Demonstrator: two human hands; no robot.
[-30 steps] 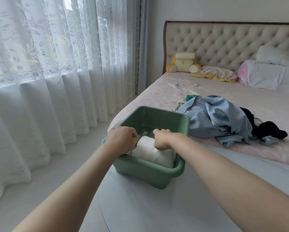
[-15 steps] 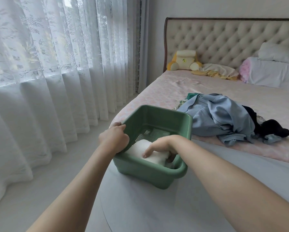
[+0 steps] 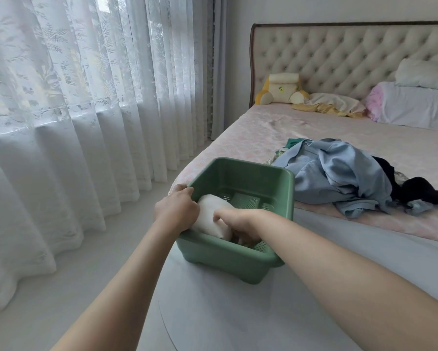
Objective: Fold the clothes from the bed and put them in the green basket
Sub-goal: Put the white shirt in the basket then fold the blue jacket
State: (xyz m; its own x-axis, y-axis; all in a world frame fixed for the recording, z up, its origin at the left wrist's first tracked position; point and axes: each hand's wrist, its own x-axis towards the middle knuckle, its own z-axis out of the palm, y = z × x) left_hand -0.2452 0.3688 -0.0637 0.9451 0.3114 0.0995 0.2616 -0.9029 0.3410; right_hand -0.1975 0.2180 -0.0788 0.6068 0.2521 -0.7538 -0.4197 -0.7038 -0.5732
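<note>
While our left hand point(image 3: 176, 211) curls round the green basket point(image 3: 225, 259) rim mid-frame, our right hand point(image 3: 238, 221), fingers hidden, reaches beside the white garment point(image 3: 213, 210). We should press it flat.

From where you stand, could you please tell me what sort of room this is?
Very likely a home bedroom: a bed with a tufted headboard, pillows at its head, and sheer curtains over a window.

Basket point(image 3: 240, 173): green plastic, rectangular, perforated floor, upright near the bed's point(image 3: 314, 127) left edge.
White bundle point(image 3: 213, 211): folded cloth, lying inside the basket against its near-left side.
Clothes pile point(image 3: 339, 178): unfolded light-blue, black and green garments, heaped on the bed just beside the basket's right wall.
</note>
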